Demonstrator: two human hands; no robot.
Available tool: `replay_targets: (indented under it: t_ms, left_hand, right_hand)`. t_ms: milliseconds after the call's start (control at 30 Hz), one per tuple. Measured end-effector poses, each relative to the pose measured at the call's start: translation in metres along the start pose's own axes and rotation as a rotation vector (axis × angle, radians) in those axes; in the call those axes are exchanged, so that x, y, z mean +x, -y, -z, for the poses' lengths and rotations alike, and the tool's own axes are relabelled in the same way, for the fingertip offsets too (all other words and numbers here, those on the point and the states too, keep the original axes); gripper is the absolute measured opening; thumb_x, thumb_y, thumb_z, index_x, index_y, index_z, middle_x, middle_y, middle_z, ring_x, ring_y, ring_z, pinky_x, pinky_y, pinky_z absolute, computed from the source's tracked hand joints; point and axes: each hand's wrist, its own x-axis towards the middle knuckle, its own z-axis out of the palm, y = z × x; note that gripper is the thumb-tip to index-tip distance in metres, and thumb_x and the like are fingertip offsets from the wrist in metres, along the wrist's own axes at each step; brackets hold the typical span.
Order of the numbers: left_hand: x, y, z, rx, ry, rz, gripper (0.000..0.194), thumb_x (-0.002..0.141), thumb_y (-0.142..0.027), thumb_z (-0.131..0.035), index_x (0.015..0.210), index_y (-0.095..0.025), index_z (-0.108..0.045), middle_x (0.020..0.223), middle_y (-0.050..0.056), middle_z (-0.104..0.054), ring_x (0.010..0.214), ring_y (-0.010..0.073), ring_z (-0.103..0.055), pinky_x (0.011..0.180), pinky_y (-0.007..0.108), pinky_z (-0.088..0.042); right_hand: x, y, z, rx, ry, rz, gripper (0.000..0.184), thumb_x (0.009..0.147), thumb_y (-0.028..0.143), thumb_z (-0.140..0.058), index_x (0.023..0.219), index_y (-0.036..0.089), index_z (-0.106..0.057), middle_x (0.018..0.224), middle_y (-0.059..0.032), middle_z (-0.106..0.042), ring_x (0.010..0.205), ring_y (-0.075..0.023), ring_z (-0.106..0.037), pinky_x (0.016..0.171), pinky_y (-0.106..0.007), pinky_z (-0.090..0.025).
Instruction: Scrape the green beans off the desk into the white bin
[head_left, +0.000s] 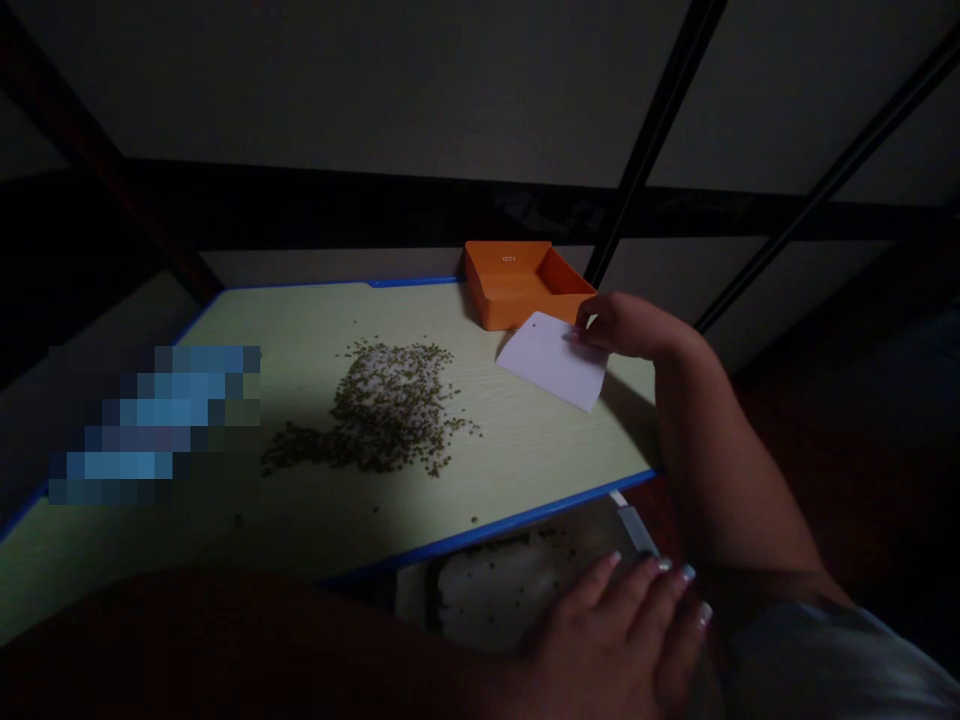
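Note:
My right hand (611, 325) pinches a white card (556, 362) by its upper right side, between thumb and fingers. A small dark speck lies on the card, which is over the right part of the table, just in front of an orange open-topped box (510, 285). Small greenish-brown beans (394, 405) lie spread in a loose patch left of the card, with a pale area showing among them. Below the table's near edge, my left hand (622, 630) is palm down with fingers stretched out and nothing held. What it rests on is dark.
The pale tabletop (300, 320) has a blue rim, and a few stray beans are scattered on it. Under the near edge a whitish surface (495, 590) has dark bits on it. A grey-white table leg (636, 528) stands nearby. Panelled doors (375, 90) rise behind.

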Motion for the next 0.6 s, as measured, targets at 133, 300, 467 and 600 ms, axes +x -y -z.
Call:
replay_targets:
  t_ms: [133, 300, 467, 600]
  left_hand:
    - [0.0, 0.001, -0.001, -0.011, 0.026, -0.009, 0.041, 0.099, -0.025, -0.024, 0.13, -0.02, -0.051, 0.132, -0.002, -0.055, 0.122, 0.0136, -0.046, 0.096, 0.03, -0.031]
    - [0.001, 0.001, 0.0, -0.023, 0.079, -0.027, 0.043, 0.099, -0.023, -0.022, 0.132, -0.019, -0.049, 0.135, -0.002, -0.053, 0.123, 0.0139, -0.045, 0.096, 0.029, -0.031]
    - [0.002, 0.001, 0.002, -0.019, 0.092, -0.034, 0.043, 0.099, -0.023, -0.021, 0.132, -0.019, -0.049, 0.134, -0.002, -0.054, 0.122, 0.0131, -0.046, 0.095, 0.028, -0.033]
    - [0.002, 0.0, 0.001, -0.018, 0.075, -0.009, 0.043, 0.099, -0.022, -0.022, 0.133, -0.02, -0.048, 0.134, -0.003, -0.054, 0.123, 0.0131, -0.045, 0.096, 0.029, -0.034]
  right_hand:
    - [0.0, -0.005, 0.003, 0.004, -0.035, -0.035, 0.014, 0.074, 0.024, -0.057, 0.084, 0.015, -0.061, 0.071, -0.0048, -0.062, 0.056, -0.0121, -0.05, 0.051, -0.026, -0.034]
    - [-0.005, -0.004, 0.002, 0.349, 0.052, 0.165, 0.015, 0.075, 0.03, -0.058, 0.08, 0.017, -0.054, 0.063, 0.0001, -0.055, 0.056, -0.0102, -0.048, 0.053, -0.024, -0.035]
    - [-0.009, 0.009, -0.007, 0.539, 0.338, 0.358, 0.025, 0.074, 0.038, -0.063, 0.078, 0.016, -0.053, 0.064, 0.003, -0.051, 0.057, -0.0071, -0.045, 0.054, -0.022, -0.035]
    - [-0.009, 0.014, -0.011, 0.505, 0.375, 0.359, 0.027, 0.075, 0.041, -0.062, 0.078, 0.015, -0.053, 0.064, 0.0032, -0.049, 0.056, -0.0063, -0.042, 0.053, -0.022, -0.033]
